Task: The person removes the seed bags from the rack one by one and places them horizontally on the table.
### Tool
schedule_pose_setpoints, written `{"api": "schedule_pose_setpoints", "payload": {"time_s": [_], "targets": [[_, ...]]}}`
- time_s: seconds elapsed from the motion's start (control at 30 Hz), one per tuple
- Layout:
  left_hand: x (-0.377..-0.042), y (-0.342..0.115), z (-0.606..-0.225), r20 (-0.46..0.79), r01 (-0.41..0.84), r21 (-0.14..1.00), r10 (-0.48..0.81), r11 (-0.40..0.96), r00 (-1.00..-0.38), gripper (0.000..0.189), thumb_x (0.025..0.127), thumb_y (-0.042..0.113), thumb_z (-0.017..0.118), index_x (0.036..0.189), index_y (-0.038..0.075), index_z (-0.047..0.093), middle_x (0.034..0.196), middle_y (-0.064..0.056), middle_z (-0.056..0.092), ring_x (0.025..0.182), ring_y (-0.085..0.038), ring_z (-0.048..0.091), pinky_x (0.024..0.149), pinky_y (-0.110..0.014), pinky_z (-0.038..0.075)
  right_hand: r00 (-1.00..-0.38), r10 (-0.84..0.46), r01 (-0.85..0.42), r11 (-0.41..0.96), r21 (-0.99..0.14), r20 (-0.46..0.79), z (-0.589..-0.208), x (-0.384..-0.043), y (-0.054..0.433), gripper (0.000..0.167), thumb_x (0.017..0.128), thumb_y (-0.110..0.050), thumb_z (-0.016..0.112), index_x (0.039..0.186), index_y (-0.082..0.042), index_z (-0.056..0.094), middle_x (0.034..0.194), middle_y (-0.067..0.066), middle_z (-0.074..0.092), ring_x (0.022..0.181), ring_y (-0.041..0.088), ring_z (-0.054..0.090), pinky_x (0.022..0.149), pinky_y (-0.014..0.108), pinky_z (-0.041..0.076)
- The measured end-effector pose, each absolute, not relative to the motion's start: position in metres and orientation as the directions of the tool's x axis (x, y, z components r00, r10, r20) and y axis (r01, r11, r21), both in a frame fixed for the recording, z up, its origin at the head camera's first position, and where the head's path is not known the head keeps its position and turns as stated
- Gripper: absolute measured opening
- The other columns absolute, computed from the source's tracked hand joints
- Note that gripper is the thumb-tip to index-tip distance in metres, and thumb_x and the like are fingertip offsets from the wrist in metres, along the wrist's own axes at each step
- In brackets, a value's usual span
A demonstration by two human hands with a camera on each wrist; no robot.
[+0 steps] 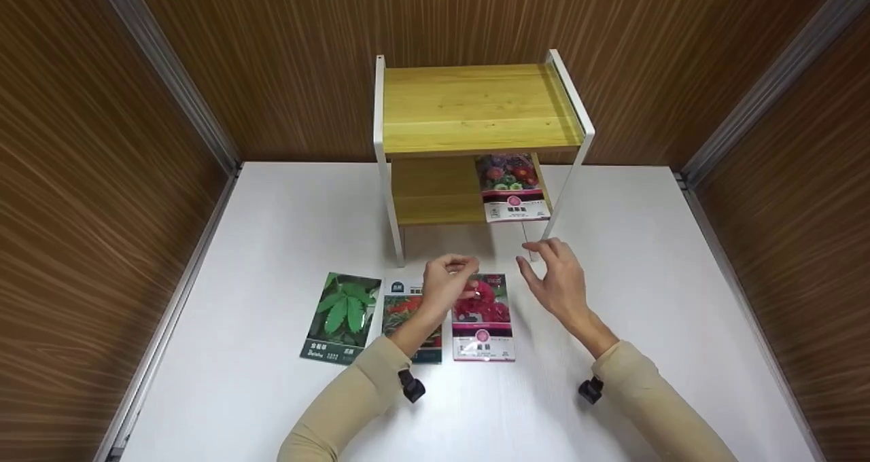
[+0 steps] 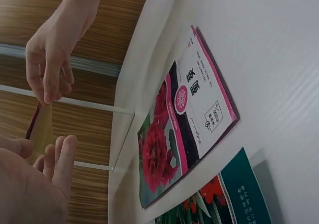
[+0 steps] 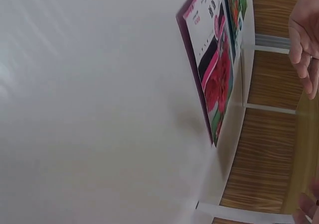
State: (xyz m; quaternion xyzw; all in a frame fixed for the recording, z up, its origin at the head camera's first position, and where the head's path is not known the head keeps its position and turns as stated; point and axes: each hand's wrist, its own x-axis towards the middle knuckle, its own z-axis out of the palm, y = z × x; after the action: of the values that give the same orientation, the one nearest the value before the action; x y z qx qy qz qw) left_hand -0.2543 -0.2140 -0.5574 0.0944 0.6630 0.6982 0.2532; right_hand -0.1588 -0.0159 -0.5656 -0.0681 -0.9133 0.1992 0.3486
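My left hand (image 1: 445, 285) hovers above a seed packet with dark pink flowers (image 1: 484, 336), its fingers loosely bent and nothing visible in them. To the right of that packet, my right hand (image 1: 561, 282) is raised with thumb and fingers apart, holding nothing, just in front of the rack's right leg. Another flower seed packet (image 1: 513, 190) lies at the right end of the lower shelf (image 1: 435, 193), its front edge reaching the shelf's front. On the table, a red-flower packet (image 1: 401, 306) is partly hidden by my left forearm. A green-leaf packet (image 1: 343, 316) lies at the left.
A small two-tier rack with white metal sides (image 1: 578, 109) and a wooden top shelf (image 1: 476, 105) stands at the back of the white table (image 1: 632, 244). Wood-grain walls (image 1: 306, 61) enclose the back and both sides. Each wrist carries a black camera mount (image 1: 411, 385).
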Motion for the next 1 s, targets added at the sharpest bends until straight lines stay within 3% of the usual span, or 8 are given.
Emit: {"api": "schedule_pose_setpoints", "payload": {"time_s": [0.13,0.27,0.4,0.53,0.83,1.0], "targets": [[-0.255,-0.206,-0.552,-0.212,-0.260,0.965,0.493,-0.030,-0.844,0.024,0.099,0.019,0.074,0.114,0.001,0.072,0.108,-0.018,0.077,0.072,-0.016,0.076,0.072,-0.036,0.068,-0.719,0.225,-0.040,0.931,-0.362,0.658,-0.560,-0.165,-0.012,0.027,0.089,-0.016,0.084,0.113,-0.006,0.074,0.102,0.014,0.068,0.092,0.032,0.065,0.077,0.046,0.054],[-0.257,-0.197,-0.548,-0.216,-0.292,0.953,0.498,-0.079,-0.840,0.024,0.099,0.019,0.075,0.114,0.001,0.072,0.104,-0.013,0.077,0.071,-0.015,0.075,0.069,-0.033,0.068,-0.704,0.185,-0.062,0.946,-0.319,0.685,-0.555,-0.171,-0.009,0.030,0.091,-0.016,0.082,0.116,-0.005,0.072,0.106,0.015,0.068,0.094,0.033,0.065,0.078,0.045,0.055],[-0.258,-0.189,-0.543,-0.222,-0.315,0.943,0.496,-0.110,-0.839,0.023,0.098,0.017,0.075,0.114,0.000,0.073,0.100,-0.009,0.078,0.071,-0.017,0.074,0.074,-0.040,0.069,-0.681,0.135,-0.080,0.963,-0.256,0.720,-0.550,-0.176,-0.005,0.031,0.091,-0.017,0.081,0.118,-0.005,0.070,0.110,0.017,0.069,0.100,0.034,0.066,0.083,0.046,0.058],[-0.259,-0.182,-0.540,-0.224,-0.324,0.938,0.498,-0.122,-0.838,0.023,0.100,0.016,0.073,0.115,-0.001,0.072,0.103,-0.013,0.079,0.070,-0.015,0.073,0.079,-0.045,0.068,-0.655,0.085,-0.092,0.977,-0.191,0.751,-0.544,-0.184,-0.002,0.032,0.090,-0.016,0.082,0.117,-0.003,0.071,0.111,0.018,0.069,0.101,0.036,0.066,0.085,0.048,0.060],[-0.263,-0.167,-0.538,-0.220,-0.339,0.926,0.491,-0.168,-0.843,0.022,0.099,0.018,0.073,0.113,0.001,0.073,0.099,-0.011,0.080,0.072,-0.016,0.076,0.071,-0.037,0.069,-0.669,0.004,-0.107,0.989,-0.102,0.743,-0.538,-0.202,0.007,0.030,0.093,-0.020,0.081,0.116,-0.005,0.069,0.110,0.017,0.069,0.098,0.035,0.066,0.078,0.045,0.061],[-0.265,-0.165,-0.540,-0.214,-0.340,0.922,0.489,-0.185,-0.846,0.022,0.099,0.019,0.073,0.112,0.001,0.074,0.096,-0.008,0.080,0.071,-0.015,0.076,0.067,-0.033,0.068,-0.676,-0.051,-0.110,0.993,-0.032,0.735,-0.539,-0.208,0.009,0.031,0.092,-0.019,0.082,0.115,-0.004,0.068,0.109,0.016,0.069,0.099,0.034,0.068,0.081,0.047,0.063]]}}
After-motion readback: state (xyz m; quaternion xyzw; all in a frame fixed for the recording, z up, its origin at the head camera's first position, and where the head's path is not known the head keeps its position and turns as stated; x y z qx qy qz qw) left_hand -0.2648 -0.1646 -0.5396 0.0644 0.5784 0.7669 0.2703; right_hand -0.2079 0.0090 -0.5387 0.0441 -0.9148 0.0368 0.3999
